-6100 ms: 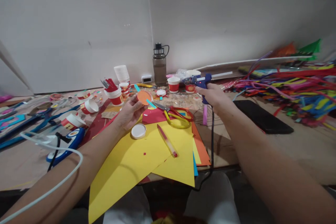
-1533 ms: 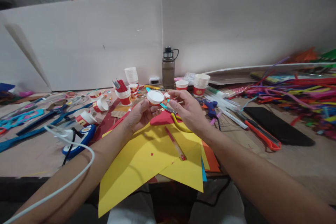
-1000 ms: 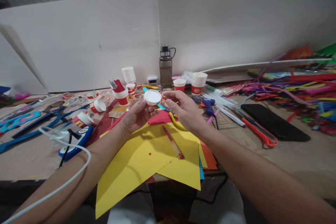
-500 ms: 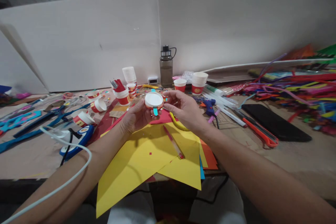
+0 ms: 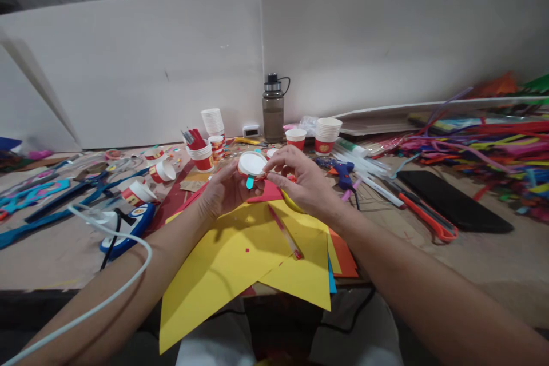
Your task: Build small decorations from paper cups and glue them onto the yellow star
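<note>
A small white round cup piece [image 5: 252,163] with an orange underside and a teal paper strip [image 5: 250,182] hanging from it is held above the table. My left hand [image 5: 223,191] grips it from below with curled fingers. My right hand [image 5: 300,183] pinches its right rim with thumb and fingertips. Both hands hover over yellow paper sheets [image 5: 240,257] and a red paper piece [image 5: 268,191]. A red pen [image 5: 285,233] lies on the yellow paper.
A blue glue gun [image 5: 343,171] lies right of my hands, beside an orange cutter [image 5: 426,218] and a black phone [image 5: 454,201]. Stacked paper cups [image 5: 328,136], a dark bottle [image 5: 273,108] and a cup of red tools [image 5: 198,151] stand behind. Coloured pipe cleaners [image 5: 480,143] pile at right.
The glue gun was put down on the table. My right hand joined the left on the cup piece, which was turned white side up; the teal strip now hangs downward.
</note>
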A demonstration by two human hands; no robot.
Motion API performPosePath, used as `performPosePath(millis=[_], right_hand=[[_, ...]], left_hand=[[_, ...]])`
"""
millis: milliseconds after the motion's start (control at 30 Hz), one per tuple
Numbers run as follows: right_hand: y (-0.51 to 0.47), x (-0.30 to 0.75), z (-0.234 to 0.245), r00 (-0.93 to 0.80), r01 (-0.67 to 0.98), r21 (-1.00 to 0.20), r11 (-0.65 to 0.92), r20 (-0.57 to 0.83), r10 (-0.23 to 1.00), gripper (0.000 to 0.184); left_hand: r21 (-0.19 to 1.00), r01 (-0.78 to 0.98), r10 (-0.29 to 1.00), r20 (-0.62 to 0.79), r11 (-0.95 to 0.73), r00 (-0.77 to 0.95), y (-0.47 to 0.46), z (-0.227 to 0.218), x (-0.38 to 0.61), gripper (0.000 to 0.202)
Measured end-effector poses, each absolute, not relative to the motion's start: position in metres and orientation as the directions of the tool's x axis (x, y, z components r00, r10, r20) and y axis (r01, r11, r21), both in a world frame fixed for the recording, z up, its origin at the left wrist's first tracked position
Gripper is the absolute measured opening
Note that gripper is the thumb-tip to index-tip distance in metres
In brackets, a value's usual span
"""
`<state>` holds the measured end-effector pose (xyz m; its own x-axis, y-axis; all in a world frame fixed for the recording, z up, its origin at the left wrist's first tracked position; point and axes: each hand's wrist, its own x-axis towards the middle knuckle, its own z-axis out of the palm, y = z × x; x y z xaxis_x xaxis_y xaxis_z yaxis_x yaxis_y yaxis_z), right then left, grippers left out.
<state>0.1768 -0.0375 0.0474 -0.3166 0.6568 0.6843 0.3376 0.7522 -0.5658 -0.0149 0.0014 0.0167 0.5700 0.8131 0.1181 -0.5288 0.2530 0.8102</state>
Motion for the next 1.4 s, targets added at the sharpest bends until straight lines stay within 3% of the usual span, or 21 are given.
performPosePath(millis=[600,1067,1400], right_hand=[[-0.0371,0.1798,0.0484,-0.427,0.405,-0.447,0.798,0.679,0.597,0.018],[-0.0314,0.1807,0.0435,-0.369,0.398,-0.494,0.773,0.686,0.628,0.016],[-0.0289,0.1809,0.0394,-0.318,0.341,-0.610,0.715,0.641,0.699,0.022]], left_hand=[[0.792,-0.527,0.794,0.091,0.308,0.602,0.0015,0.0206,-0.0160,0.035],[0.844,-0.470,0.834,0.050,0.259,0.549,0.0041,0.0206,-0.0158,0.031],[0.846,-0.442,0.729,0.096,0.299,0.678,0.0054,0.0207,-0.0204,0.037]])
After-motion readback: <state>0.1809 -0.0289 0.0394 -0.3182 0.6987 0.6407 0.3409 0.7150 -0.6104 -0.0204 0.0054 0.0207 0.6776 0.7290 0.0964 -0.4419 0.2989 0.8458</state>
